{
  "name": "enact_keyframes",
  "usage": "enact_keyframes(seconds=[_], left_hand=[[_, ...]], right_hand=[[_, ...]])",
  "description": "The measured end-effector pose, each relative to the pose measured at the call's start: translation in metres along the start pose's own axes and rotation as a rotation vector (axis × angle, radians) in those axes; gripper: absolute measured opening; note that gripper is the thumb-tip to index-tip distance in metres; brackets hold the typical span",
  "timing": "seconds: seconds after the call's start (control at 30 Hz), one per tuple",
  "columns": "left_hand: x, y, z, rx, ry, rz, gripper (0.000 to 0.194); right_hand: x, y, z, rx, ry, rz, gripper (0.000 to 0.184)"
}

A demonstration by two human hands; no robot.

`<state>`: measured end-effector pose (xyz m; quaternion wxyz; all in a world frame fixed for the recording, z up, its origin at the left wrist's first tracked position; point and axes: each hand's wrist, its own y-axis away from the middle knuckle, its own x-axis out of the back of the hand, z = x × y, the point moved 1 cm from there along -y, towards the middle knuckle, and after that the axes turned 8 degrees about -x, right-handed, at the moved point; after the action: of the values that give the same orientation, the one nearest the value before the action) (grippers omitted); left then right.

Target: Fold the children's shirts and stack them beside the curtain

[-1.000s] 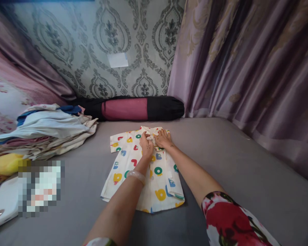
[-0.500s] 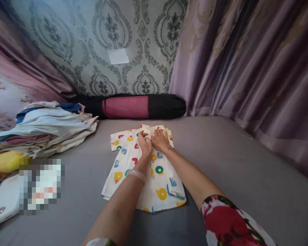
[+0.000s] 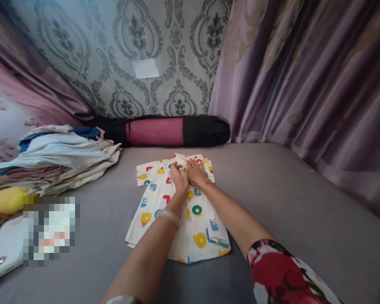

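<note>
A short-sleeved white shirt with colourful letter and number prints lies spread on the grey sheet, collar away from me. One sleeve extends to the left; the right side is folded inward. My left hand, a pale bangle on its wrist, is closed with curled fingers at the front opening below the collar. What cloth it pinches is mostly hidden by the hand itself. Right beside it, my right hand lies flat on the upper right of the shirt, fingers stretched toward the collar.
A pile of clothes lies at the left, with a yellow item and a white object nearer me, beside a blurred-out patch. A black and maroon bolster rests against the patterned wall. Purple curtains hang at the right.
My right hand has shifted very slightly on the shirt, its fingers a little less spread. My left hand and the shirt stay almost as they were.
</note>
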<state>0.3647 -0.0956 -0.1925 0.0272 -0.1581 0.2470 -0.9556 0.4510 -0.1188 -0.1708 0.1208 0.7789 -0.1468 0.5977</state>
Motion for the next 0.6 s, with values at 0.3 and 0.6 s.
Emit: enact_keyframes(seconds=[0.3, 0.6], left_hand=[[0.000, 0.002, 0.005, -0.003, -0.021, -0.040, 0.041], [-0.001, 0.000, 0.005, -0.009, -0.059, -0.053, 0.044]], right_hand=[[0.004, -0.016, 0.025, -0.182, -0.007, 0.141, 0.060], [0.007, -0.010, 0.034, -0.133, -0.065, 0.117, 0.059]])
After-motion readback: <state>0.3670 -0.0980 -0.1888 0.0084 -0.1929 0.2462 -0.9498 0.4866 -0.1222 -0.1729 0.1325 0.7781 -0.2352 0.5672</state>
